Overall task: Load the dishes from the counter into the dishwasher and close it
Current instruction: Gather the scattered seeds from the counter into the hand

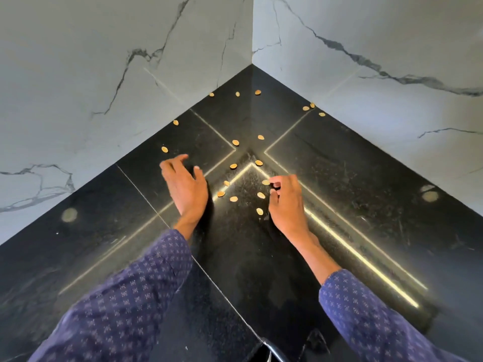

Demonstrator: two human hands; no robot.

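Several small tan seeds (233, 166) lie scattered over the corner of a black stone counter (352, 178). My left hand (184, 188) rests on the counter left of the seeds, fingers loosely curved, holding nothing. To the right, the curled fingers of my right hand (287, 202) pinch one seed (266, 182) at the fingertips. Both arms wear blue patterned sleeves. No dishes and no dishwasher are in view.
White marble walls (117, 74) meet at the corner behind the counter. More seeds (258, 92) lie close to the walls at the back. Bright light strips are reflected in the counter. A dark shiny edge (266, 351) shows at the bottom.
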